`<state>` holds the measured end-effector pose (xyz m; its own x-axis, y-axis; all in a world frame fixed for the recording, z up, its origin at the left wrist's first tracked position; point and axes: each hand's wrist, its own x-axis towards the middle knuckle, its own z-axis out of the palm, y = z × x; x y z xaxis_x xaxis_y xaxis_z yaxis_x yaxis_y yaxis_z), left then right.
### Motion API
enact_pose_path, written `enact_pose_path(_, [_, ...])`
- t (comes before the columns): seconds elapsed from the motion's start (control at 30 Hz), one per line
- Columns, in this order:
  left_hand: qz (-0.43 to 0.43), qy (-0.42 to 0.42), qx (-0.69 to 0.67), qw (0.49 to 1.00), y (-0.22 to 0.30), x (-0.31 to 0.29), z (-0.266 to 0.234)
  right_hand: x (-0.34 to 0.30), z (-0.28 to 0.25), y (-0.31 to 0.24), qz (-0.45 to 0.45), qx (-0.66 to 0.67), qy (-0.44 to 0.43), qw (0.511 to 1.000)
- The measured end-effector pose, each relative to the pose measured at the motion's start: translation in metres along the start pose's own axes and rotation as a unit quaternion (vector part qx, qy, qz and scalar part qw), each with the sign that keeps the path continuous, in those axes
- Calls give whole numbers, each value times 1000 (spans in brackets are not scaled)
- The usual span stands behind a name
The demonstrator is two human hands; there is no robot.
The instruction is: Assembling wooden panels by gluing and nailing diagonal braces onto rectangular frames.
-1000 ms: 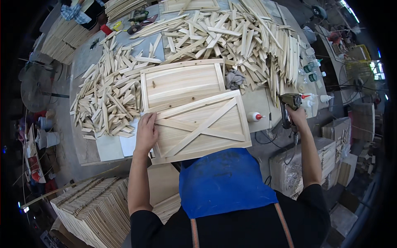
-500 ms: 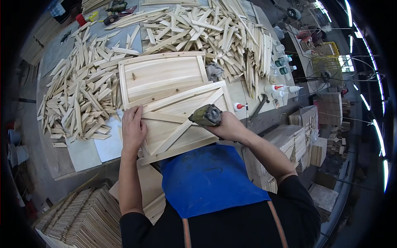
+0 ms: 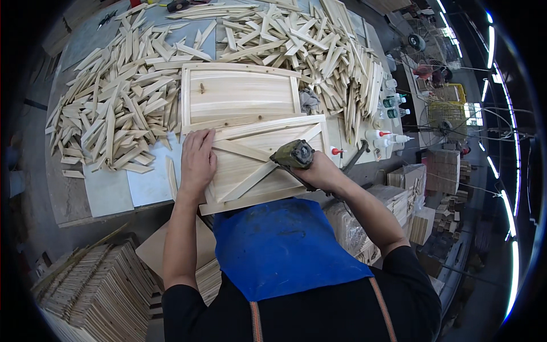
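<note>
My left hand (image 3: pixel 199 162) lies over the left end of a pale wooden frame panel (image 3: pixel 232 169), its fingers stretched out together across the top rail. In my right hand (image 3: pixel 323 174) is a worn olive-green nail gun (image 3: pixel 293 155), gripped by its handle. The gun's nose points left, close to where two diagonal strips meet; whether it touches the wood cannot be made out. One strip (image 3: pixel 248 182) slants up from the lower left corner, and a shorter strip (image 3: pixel 242 149) comes down from the upper left. A second panel (image 3: pixel 245 94) with a curved top rail lies under the first one's far edge.
Loose wooden strips are heaped on the left (image 3: pixel 122 108) and far right (image 3: pixel 296 40) of the table. Along the right edge are a hammer (image 3: pixel 356 155), glue bottles (image 3: pixel 379 135) and a grey rag (image 3: pixel 309 101). Stacked boards (image 3: pixel 91 285) stand at the lower left.
The view has shifted, so the panels and both hands appear farther right. The nail gun has tipped slightly, showing more of its underside. My left hand stays on the panel's left end.
</note>
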<state>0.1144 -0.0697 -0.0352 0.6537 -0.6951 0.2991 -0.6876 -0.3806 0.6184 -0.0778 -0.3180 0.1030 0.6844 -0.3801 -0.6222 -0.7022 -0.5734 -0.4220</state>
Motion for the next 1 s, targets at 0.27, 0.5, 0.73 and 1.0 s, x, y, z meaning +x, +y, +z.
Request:
enact_pose_path(0.27, [13, -28, 3, 1000, 8, 2, -4, 2, -2, -5, 23, -6, -24, 999])
enact_pose_path(0.5, [56, -74, 8, 996, 20, 3, 1, -1, 0, 2, -18, 0, -5, 1000])
enact_pose_path(0.73, [88, -98, 70, 989, 32, 10, 2, -5, -8, 26, 8, 54, 50, 997])
enact_pose_path(1.0, [140, -177, -21, 974, 54, 18, 29, -19, -11, 23, 69, 78, 27, 994])
